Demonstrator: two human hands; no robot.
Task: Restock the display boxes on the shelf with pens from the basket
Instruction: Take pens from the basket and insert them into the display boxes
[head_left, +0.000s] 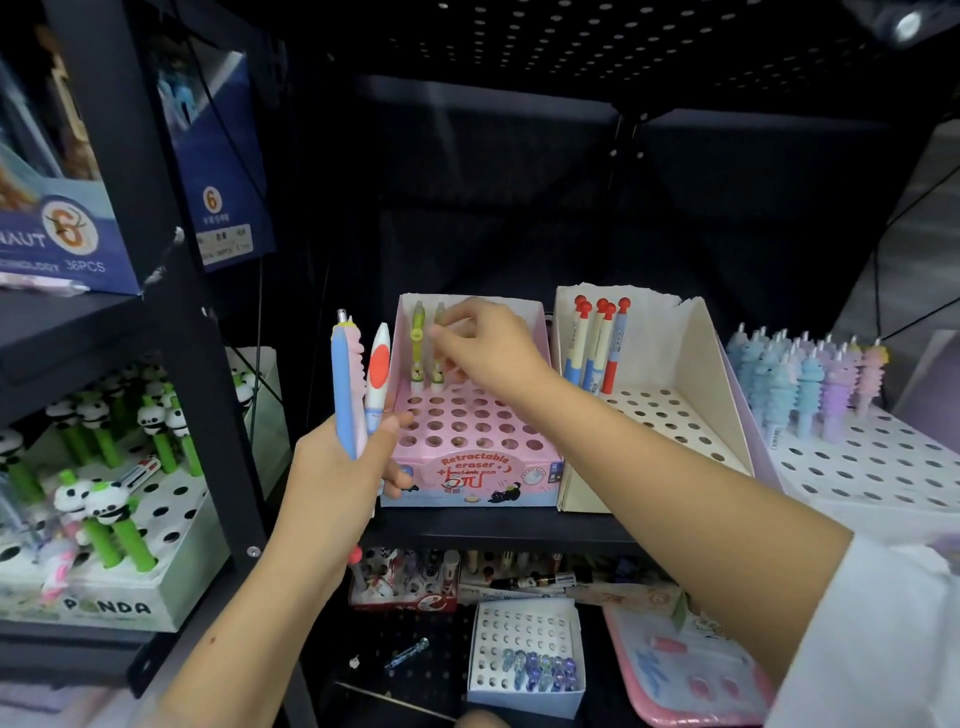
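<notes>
Nearest the camera, the left hand (332, 467) is curled around a bundle of about 3 pens, a blue pen (344, 389), a pink one behind it and a white pen with a red dot (377, 374), held upright just left of the pink retractable-eraser display box (470, 475) on the shelf (498, 527). Farther in, the right hand (488, 348) reaches over that box, fingertips pinched on a pale green pen (439, 343) that stands at the far row beside another green pen (417, 338); motion blur hides whether its tip sits in a hole yet. Most holes in the box look unfilled, so restocking seems early. Risks as I judge them: a tilted tip could miss its hole and topple the neighbouring green pen; the forearm crosses close to the cream box (675, 364) on the right and could brush the 4 or so red-capped pens (597, 348) there; the loosely fanned bundle could slip from the left hand. No basket is clearly identifiable.
</notes>
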